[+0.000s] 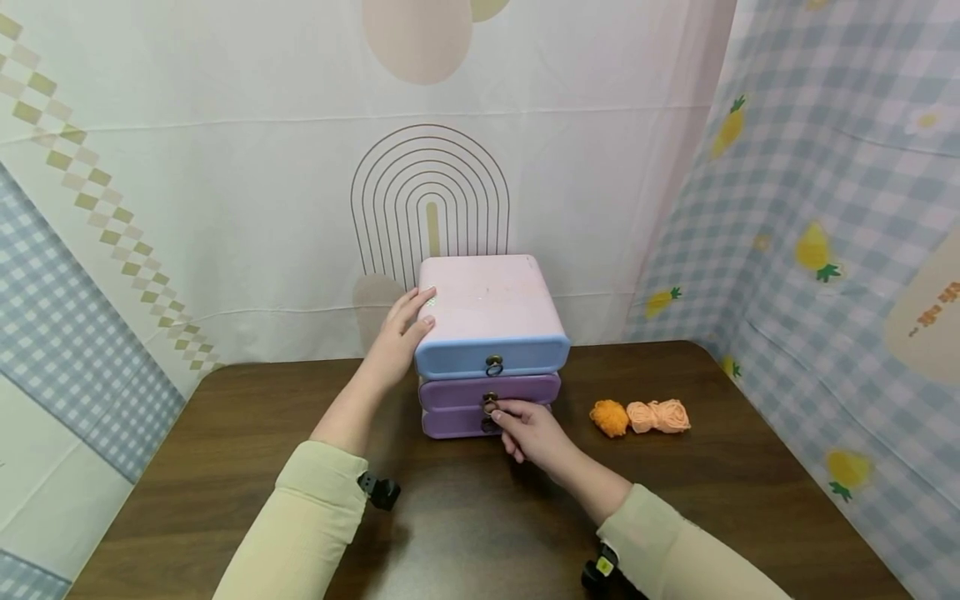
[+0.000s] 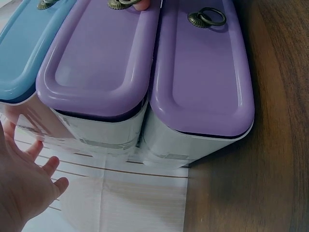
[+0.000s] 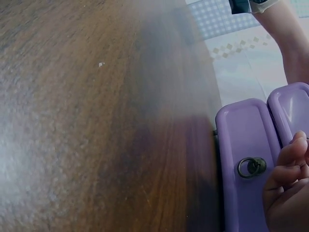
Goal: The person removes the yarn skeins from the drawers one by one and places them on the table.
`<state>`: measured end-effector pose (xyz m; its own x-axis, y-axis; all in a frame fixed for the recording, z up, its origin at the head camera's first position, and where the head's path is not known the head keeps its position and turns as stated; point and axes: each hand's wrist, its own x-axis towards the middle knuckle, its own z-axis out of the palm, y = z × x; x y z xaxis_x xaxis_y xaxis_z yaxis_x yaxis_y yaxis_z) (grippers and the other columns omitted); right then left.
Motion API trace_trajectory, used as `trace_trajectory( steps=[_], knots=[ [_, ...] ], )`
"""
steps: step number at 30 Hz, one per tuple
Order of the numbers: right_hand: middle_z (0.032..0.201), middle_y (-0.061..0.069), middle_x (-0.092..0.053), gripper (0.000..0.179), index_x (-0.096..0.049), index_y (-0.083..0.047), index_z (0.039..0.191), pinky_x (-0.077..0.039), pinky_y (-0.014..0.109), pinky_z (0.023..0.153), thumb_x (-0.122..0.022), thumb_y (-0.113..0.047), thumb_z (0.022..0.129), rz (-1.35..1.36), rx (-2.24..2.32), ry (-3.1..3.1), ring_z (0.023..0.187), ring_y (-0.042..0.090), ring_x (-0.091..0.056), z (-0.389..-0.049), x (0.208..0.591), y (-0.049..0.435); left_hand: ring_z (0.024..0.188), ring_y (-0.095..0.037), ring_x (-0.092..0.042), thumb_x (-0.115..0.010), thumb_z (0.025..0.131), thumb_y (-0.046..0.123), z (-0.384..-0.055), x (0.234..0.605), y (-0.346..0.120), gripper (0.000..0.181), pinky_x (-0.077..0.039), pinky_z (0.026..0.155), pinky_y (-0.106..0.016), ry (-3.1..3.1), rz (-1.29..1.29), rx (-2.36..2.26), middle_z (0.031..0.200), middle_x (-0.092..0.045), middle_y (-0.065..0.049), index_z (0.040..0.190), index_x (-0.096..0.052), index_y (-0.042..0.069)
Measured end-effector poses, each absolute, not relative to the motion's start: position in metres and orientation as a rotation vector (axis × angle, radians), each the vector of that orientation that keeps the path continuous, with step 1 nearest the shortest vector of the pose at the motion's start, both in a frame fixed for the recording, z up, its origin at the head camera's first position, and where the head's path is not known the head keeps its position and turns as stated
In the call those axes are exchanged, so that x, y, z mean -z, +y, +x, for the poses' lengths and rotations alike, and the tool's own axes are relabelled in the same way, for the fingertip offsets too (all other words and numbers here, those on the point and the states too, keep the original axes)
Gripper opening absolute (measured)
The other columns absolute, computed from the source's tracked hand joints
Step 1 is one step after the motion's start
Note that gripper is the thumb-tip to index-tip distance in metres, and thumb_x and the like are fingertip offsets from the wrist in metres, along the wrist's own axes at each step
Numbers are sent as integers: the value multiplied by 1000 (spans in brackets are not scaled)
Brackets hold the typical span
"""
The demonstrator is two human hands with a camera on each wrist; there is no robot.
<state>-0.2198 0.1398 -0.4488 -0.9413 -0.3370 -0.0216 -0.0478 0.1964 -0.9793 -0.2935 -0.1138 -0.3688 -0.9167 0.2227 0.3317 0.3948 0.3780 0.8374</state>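
Observation:
A three-drawer storage box (image 1: 491, 292) with a pale pink top stands against the cloth backdrop. Its top drawer (image 1: 450, 358) has a blue front; the middle drawer (image 1: 528, 388) and bottom drawer (image 1: 448, 423) are purple. My left hand (image 1: 392, 348) lies along the box's upper left side, fingertips at the top edge and fingers extended in the left wrist view. Thumb and index finger of my right hand (image 1: 534, 433) pinch the metal ring pull (image 1: 490, 406) of the middle drawer. Below it, the bottom drawer's ring (image 3: 247, 167) hangs free.
On the brown table (image 1: 247, 467), right of the box, lie an orange yarn ball (image 1: 610, 417) and a peach yarn skein (image 1: 657, 416). A patterned cloth (image 1: 262, 192) hangs behind, and a checked cloth (image 1: 825, 192) borders the right side.

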Motion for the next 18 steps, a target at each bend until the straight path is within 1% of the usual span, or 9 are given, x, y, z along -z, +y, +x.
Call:
trace_trajectory(
  steps=[9,15,18],
  knots=[
    [56,2,-53,33,-64,1,127,-43,29,42,-54,-20,103,-389,1788,2245,42,11,-44,-217,449,141,149,-34,-11,-48,101,40,-293,368,-114,53,-13,115,-63,-2473,-552,1554,164,-18,-8,152,-42,26],
    [56,2,-53,33,-63,2,127,-40,27,41,-54,-20,103,-423,1759,2266,41,10,-44,-213,448,145,149,-34,-12,-48,101,39,-293,368,-114,53,-13,115,-62,-2481,-548,1542,164,-18,-6,152,-43,26],
    [55,1,-52,34,-63,3,126,-39,27,40,-54,-20,103,-441,1731,2279,41,10,-44,-210,448,148,149,-35,-12,-48,101,40,-293,368,-114,53,-13,115,-62,-2480,-542,1537,164,-19,-7,152,-43,27]
  ],
)
